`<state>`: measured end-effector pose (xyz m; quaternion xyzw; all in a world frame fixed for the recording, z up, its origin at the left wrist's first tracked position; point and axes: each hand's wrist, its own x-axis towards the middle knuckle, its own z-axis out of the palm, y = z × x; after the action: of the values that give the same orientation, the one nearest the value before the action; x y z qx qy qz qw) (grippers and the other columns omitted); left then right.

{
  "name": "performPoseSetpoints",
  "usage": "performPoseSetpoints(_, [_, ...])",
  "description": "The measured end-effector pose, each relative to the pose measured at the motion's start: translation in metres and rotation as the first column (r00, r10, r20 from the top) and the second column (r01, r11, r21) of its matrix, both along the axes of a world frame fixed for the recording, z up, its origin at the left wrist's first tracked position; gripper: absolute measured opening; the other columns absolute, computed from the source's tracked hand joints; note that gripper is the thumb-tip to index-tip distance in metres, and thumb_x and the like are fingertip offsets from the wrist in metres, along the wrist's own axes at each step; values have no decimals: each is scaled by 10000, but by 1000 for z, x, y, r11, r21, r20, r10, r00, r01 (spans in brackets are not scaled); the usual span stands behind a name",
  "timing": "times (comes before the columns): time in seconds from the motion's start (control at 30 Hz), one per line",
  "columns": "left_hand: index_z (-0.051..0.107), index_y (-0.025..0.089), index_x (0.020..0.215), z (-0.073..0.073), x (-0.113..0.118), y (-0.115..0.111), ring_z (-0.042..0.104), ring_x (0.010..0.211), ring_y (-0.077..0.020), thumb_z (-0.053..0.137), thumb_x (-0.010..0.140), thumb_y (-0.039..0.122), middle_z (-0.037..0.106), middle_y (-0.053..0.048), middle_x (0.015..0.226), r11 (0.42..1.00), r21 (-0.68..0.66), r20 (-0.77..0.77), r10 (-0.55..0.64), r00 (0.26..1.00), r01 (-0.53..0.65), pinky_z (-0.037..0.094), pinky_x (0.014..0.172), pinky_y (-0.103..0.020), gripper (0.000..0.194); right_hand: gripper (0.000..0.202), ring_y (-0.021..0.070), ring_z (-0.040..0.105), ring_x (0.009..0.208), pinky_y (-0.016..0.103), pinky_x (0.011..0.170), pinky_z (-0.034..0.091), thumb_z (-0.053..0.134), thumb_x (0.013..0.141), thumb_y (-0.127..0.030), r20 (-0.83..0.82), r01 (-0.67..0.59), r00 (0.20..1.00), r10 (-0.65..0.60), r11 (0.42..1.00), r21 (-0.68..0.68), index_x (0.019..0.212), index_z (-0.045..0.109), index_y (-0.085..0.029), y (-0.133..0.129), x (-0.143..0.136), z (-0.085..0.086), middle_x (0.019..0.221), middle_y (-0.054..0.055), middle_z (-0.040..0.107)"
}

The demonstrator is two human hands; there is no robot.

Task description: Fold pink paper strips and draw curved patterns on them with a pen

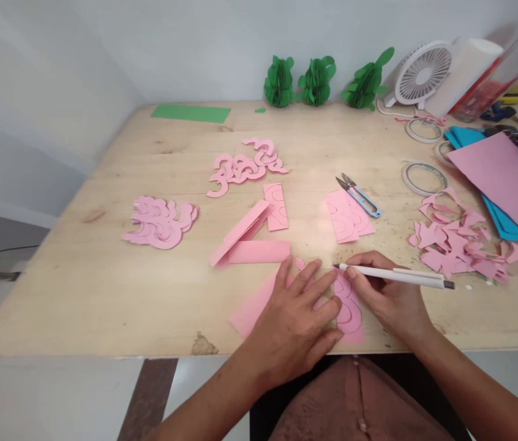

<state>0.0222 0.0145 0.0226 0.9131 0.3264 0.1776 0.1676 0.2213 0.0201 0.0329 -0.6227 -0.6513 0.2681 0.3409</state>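
Observation:
My left hand (298, 315) lies spread over pink paper near the table's front edge, its fingertips pressing down. Beside it, my right hand (390, 297) pinches a white pen (401, 275), whose tip meets the top of a pink piece with drawn curves (347, 309). Another pink sheet (254, 303) extends from under my left palm. Folded pink strips (259, 252) rest just beyond my left fingers. Farther back are a marked pink rectangle (276, 207) and some overlapping marked pieces (344, 217), with blue-handled snips (362, 199) touching them.
Curved pink cutouts (160, 223) form piles at left and centre. Pink scraps (456, 242), tape rolls (424, 179) and pink and blue sheets lie right. Green paper figures (280, 82), a green strip (191, 113) and a white fan (424, 75) line the back.

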Motion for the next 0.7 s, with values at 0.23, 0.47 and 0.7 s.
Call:
performPoseSetpoints(0.23, [615, 225, 1086, 0, 1, 0, 334, 1421, -305, 531, 938, 405, 494, -43, 1468, 1000, 0, 0, 6, 1000, -6, 117, 1193, -596, 247, 150, 133, 616, 619, 244, 557, 470, 558, 892, -335, 61, -12, 998, 11, 1000, 17, 859, 649, -220, -1, 0, 3, 750, 5, 695])
performPoseSetpoints(0.47, [617, 224, 1081, 0, 0, 0, 331, 1424, -300, 520, 944, 412, 495, -42, 1467, 1000, 3, 1, 4, 1000, -4, 123, 1196, -582, 252, 150, 128, 610, 583, 234, 528, 467, 546, 897, -335, 106, -18, 994, 15, 999, 29, 864, 647, -229, -4, 1, 6, 739, -4, 703])
performPoseSetpoints(0.7, [619, 225, 1086, 1, 1, 0, 327, 1426, -298, 533, 937, 413, 488, -41, 1472, 1000, 3, -7, 5, 1000, -5, 114, 1202, -579, 254, 129, 122, 626, 601, 228, 545, 475, 553, 902, -316, 123, -17, 992, 10, 999, 51, 859, 645, -235, -6, 1, 5, 753, -13, 708])
